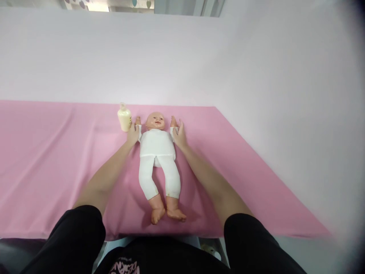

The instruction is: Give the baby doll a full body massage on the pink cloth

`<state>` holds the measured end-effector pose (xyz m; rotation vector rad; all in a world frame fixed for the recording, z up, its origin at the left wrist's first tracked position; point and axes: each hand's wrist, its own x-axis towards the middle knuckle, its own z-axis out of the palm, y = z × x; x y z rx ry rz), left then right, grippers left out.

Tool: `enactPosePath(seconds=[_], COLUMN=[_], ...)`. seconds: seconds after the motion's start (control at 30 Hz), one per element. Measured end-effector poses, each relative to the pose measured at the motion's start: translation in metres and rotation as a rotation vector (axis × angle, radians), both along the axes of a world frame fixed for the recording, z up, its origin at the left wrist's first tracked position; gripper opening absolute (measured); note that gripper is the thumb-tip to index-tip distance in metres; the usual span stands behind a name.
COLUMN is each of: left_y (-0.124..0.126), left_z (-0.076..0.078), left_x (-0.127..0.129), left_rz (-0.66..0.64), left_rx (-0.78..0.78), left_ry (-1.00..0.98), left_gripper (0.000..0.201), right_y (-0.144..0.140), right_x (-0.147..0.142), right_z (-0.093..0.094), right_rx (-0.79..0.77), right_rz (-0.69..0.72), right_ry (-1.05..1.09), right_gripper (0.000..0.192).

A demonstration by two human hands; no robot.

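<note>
Doll (pixel 157 142) lies face-up mid-counter on the pink sheet (pixel 57 152), head away from the person, feet toward them. White top and leggings on, arms raised beside the head.

Left hand (pixel 132 134) is on the doll's arm on that side, at the cuff; fingers look laid flat along it. Can't tell whether they wrap around it. Right hand (pixel 179 134) is open, palm down, fingers spread over the other arm at the cuff. Both forearms run out straight and roughly symmetric either side of the torso.

Bottle (pixel 124 118), cream-coloured, stands upright just beside the left hand, near the doll's head. White wall behind the counter.

Judgement on doing this hold well: keep pressure even on both arms so the torso stays centred and doesn't twist. Contact at the cuffs, not the bare doll hands, gives better control. Left elbow and wrist need to stay clear of the bottle; it's close enough to tip with a small outward sweep. Sheet has loose folds on the left, so sliding the doll could bunch it.
</note>
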<state>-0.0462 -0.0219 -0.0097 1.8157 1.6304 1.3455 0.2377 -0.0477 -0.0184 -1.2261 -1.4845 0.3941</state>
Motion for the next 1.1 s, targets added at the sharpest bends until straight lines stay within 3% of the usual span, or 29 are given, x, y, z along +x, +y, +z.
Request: enactPosePath(seconds=[0.1,0.27,0.37,0.47,0.57,0.77,0.87,0.97,1.1], left_y=[-0.029,-0.082,-0.098,-0.101,-0.094,-0.051,-0.024,-0.006,0.002], left_z=[0.006,0.011,0.008,0.005,0.009,0.021,0.020,0.017,0.015], left_x=[-0.015,-0.044,-0.055,-0.057,-0.049,-0.006,0.012,0.021,0.024], left_rz=[-0.119,-0.345,-0.494,-0.595,-0.502,-0.059,0.113,0.186,0.201], left_rx=[0.168,0.390,0.473,0.479,0.418,0.152,-0.069,-0.268,-0.274], left_ry=[-0.006,0.407,0.625,0.712,0.629,0.271,0.260,0.314,0.319], left_gripper=[0.055,0.050,0.043,0.038,0.044,0.038,0.036,0.034,0.033], right_y=[-0.019,-0.053,-0.067,-0.073,-0.067,-0.022,0.000,0.011,0.013], right_x=[0.014,0.038,0.050,0.057,0.053,0.023,0.010,0.004,0.003], right_z=[-0.004,-0.015,-0.022,-0.025,-0.021,-0.008,-0.005,-0.004,0.001], right_rx=[0.221,0.463,0.493,0.478,0.407,0.160,-0.001,-0.197,-0.333], right_rz=[0.069,0.200,0.247,0.289,0.226,0.085,-0.017,-0.084,-0.105], right_ry=[-0.220,-0.520,-0.614,-0.658,-0.562,-0.209,-0.121,-0.134,-0.230], right_gripper=[0.072,0.062,0.048,0.042,0.048,0.052,0.047,0.044,0.040])
